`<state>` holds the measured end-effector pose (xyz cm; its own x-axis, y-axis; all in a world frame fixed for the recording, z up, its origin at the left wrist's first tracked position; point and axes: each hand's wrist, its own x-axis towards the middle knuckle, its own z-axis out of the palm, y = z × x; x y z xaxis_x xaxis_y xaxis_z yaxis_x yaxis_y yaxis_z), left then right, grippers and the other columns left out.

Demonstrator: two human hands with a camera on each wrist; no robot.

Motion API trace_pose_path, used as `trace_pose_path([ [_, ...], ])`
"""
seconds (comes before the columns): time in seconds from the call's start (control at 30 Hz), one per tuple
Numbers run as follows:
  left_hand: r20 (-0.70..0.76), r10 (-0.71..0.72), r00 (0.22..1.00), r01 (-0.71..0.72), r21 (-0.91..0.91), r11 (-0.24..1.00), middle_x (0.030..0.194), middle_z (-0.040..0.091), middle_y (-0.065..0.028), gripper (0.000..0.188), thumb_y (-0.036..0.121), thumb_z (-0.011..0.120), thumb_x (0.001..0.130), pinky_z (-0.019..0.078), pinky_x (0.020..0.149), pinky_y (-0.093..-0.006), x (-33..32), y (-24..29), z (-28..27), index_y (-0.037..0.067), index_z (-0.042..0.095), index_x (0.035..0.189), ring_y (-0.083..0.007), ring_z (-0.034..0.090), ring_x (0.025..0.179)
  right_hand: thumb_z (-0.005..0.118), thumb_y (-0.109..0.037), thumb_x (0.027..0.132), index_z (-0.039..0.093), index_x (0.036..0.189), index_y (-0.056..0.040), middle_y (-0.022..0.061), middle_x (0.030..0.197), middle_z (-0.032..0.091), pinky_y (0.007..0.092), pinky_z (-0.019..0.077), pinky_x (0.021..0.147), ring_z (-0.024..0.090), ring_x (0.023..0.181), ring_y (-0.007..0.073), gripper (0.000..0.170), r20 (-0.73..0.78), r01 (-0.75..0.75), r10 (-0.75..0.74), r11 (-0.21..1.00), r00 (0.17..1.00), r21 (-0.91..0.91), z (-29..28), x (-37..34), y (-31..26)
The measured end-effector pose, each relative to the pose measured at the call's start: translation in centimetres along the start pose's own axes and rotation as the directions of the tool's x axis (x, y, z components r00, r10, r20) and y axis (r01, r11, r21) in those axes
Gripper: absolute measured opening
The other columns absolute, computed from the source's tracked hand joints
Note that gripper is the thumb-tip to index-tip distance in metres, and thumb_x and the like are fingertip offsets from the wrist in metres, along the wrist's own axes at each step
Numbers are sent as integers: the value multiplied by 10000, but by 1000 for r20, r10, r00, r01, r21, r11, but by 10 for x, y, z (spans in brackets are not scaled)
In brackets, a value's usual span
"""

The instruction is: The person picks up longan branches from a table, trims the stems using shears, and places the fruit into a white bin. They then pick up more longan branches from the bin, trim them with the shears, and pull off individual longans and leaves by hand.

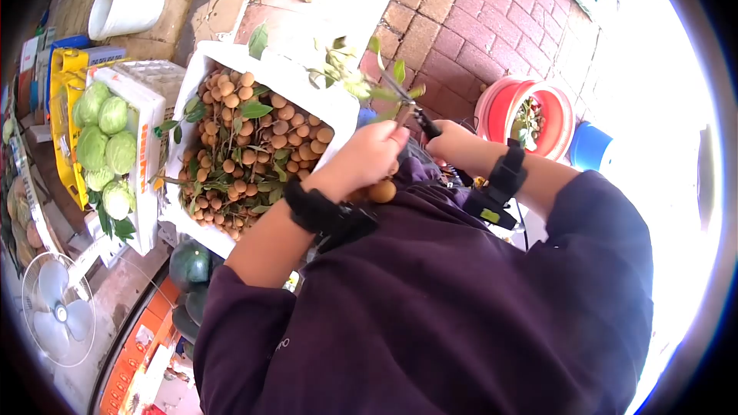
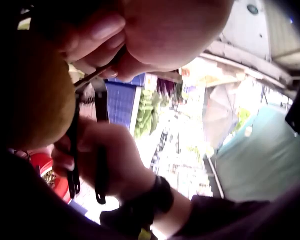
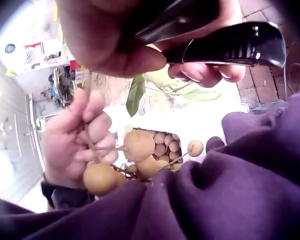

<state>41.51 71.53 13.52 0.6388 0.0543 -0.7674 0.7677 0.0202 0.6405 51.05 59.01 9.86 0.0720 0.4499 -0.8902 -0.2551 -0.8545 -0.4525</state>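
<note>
The bunch of round brown fruit is up in front of the person's belly, on a brown stem. The left grip, a bare hand, is curled round that stem, with fruit hanging just below it. The right grip is wrapped round the black handles of the cutters. The blades are close to the stem, but I cannot tell if they touch it.

The bunch looks light. The stem is likely stiff and woody, so it is the best place to hold, above the fruit. The thin twigs may snap if bent. The fruit has a dry-looking skin that should not slip much, but a hard squeeze could crack it, and a tug could pull one off. The leaves look floppy and would be poor to hold by.

Beside the left arm is a white box. It is full of the same kind of fruit, with twigs and green leaves mixed in. Past it, another white box has round green cabbages in it, next to a yellow crate. On the other side, a red bucket holds leaves and small bits. A blue tub is just beside it; I cannot see what is inside. A white bucket is farther off.
</note>
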Motion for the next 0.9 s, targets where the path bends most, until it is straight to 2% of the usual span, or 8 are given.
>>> trace_pose_path([
  [0.07, -90, 131, 987, -121, 100, 988, 549, 447, -143, 253, 216, 354, 764, 345, 516, -324, 11, -6, 9, -19, 404, 683, -259, 447, 528, 401, -70, 604, 453, 655, -4, 43, 505, 426, 242, 303, 386, 402, 436, 121, 98, 23, 41, -42, 998, 999, 40, 9, -4, -10],
  [0.17, -170, 123, 978, -138, -77, 987, 549, 446, -139, 245, 205, 347, 767, 341, 498, -324, 12, -12, 3, -16, 401, 679, -260, 447, 523, 422, -80, 601, 454, 679, -19, 47, 522, 438, 253, 314, 409, 412, 456, 124, 104, -20, 56, -56, 998, 998, 6, 4, 6, -3],
  [0.43, -290, 281, 915, -298, -14, 954, 552, 464, -110, 200, 183, 369, 764, 344, 484, -292, -12, 5, -14, -9, 413, 730, -224, 445, 498, 404, 11, 588, 399, 760, -17, 16, 617, 412, 204, 339, 491, 403, 532, 88, 175, -124, 332, -323, 942, 938, 57, -16, -6, -18],
  [0.5, -332, 332, 883, -337, 45, 941, 564, 476, -80, 185, 175, 365, 771, 349, 455, -261, -17, 1, -22, 2, 412, 726, -165, 444, 468, 419, -30, 602, 415, 745, -12, 35, 618, 433, 223, 346, 518, 417, 561, 103, 143, -147, 386, -379, 922, 914, 21, -15, -11, -21],
  [0.57, -310, 178, 934, -252, -218, 943, 583, 483, -42, 173, 170, 347, 783, 345, 417, -214, -32, 7, -29, 17, 412, 734, -88, 423, 446, 440, -67, 618, 426, 761, 3, 53, 635, 454, 233, 353, 568, 431, 605, 116, 160, -146, 464, -457, 886, 877, 13, -15, -17, -26],
  [0.63, -324, 171, 931, -265, -275, 924, 524, 369, 13, 184, 183, 307, 808, 327, 413, -164, -41, 7, -35, 34, 391, 742, -42, 359, 433, 444, -59, 610, 417, 800, 12, 56, 660, 455, 233, 354, 599, 432, 631, 119, 205, -90, 555, -551, 831, 830, 25, -14, -23, -33],
  [0.77, -404, 234, 885, -407, -423, 810, 534, 364, -12, 210, 205, 306, 808, 346, 447, -198, -56, -7, -51, 48, 366, 682, -97, 400, 449, 452, -84, 576, 379, 950, 44, 144, 767, 464, 276, 357, 671, 465, 732, 204, 402, 49, 653, -688, 662, 724, -367, -21, -29, -46],
  [0.9, -421, 262, 869, -437, -402, 804, 549, 366, -20, 219, 215, 312, 805, 333, 429, -202, -77, -16, -65, 43, 362, 680, -87, 392, 451, 460, -100, 571, 358, 995, 40, 183, 831, 446, 310, 349, 703, 453, 797, 261, 459, 147, 683, -705, 579, 693, -446, -14, -41, -70],
])
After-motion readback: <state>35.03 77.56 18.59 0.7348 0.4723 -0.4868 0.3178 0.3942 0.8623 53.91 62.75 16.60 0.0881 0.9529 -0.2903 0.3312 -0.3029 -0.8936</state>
